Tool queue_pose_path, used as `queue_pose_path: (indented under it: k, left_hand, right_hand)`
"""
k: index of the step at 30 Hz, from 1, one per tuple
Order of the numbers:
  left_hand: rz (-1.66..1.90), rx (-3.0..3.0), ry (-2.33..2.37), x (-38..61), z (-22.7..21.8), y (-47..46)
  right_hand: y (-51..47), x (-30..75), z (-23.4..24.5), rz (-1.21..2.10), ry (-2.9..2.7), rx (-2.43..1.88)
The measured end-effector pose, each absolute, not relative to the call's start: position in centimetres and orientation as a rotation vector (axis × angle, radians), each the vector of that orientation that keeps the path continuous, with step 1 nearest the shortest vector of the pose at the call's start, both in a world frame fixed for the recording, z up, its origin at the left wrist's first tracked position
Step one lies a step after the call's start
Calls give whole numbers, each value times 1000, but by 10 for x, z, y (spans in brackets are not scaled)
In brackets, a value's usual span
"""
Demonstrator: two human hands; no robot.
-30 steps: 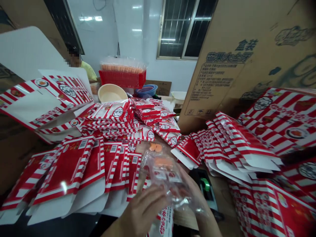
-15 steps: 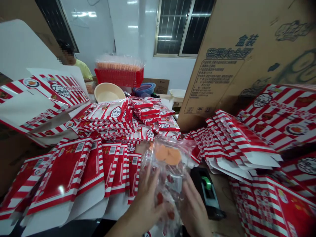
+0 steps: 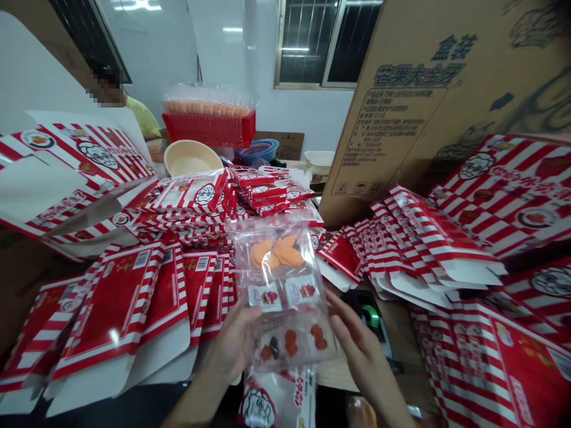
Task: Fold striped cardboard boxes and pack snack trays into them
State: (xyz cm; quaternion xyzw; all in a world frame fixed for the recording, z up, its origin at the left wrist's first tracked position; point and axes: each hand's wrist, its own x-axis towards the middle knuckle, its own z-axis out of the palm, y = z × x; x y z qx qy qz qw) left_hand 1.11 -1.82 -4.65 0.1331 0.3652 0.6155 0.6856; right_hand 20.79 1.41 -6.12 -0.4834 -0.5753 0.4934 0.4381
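A clear plastic pack (image 3: 289, 312) is held up in front of me. Orange pieces (image 3: 276, 252) fill its top section, two small white-and-red sachets (image 3: 301, 290) the middle, and several reddish-brown pieces (image 3: 291, 342) the bottom. My left hand (image 3: 234, 339) grips its left edge, thumb in front. On the right edge rest the fingers of my right hand (image 3: 357, 339), closed lightly on the plastic. Just below the pack shows a red-and-white printed package (image 3: 281, 395) with a cartoon face; whether it is joined to the pack I cannot tell.
Striped red-and-white boxes (image 3: 111, 303) lean at left, with more boxes (image 3: 419, 249) at right. Behind the pack are stacked filled boxes (image 3: 196, 193). A black tape dispenser (image 3: 377, 327) sits beside my right hand. A large carton (image 3: 401, 113) rises at right; a person (image 3: 143, 116) is far left.
The crumpled clear pack now hangs flatter and more upright, its sections plainly visible. My left hand has shifted left and my right hand slightly right, to its edges.
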Motion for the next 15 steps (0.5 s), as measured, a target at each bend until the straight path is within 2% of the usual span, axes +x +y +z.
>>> queue_pose_path:
  k: [2, 4, 7, 11, 15]
  left_hand:
    - [1404, 334, 793, 15, -45, -15]
    - [1414, 398, 837, 20, -47, -11]
    - [1327, 713, 1139, 24, -59, -3]
    - [849, 1386, 1617, 24, -93, 4]
    - [746, 1442, 1767, 33, -119, 8]
  right_hand:
    - [12, 209, -65, 1477, -1423, -1097]
    - [9, 213, -65, 1554, -1361, -1063]
    - [6, 232, -55, 1279, -1189, -1238]
    - [3, 265, -24, 766, -993, -1454]
    - [4, 278, -6, 556, -1035, -1528]
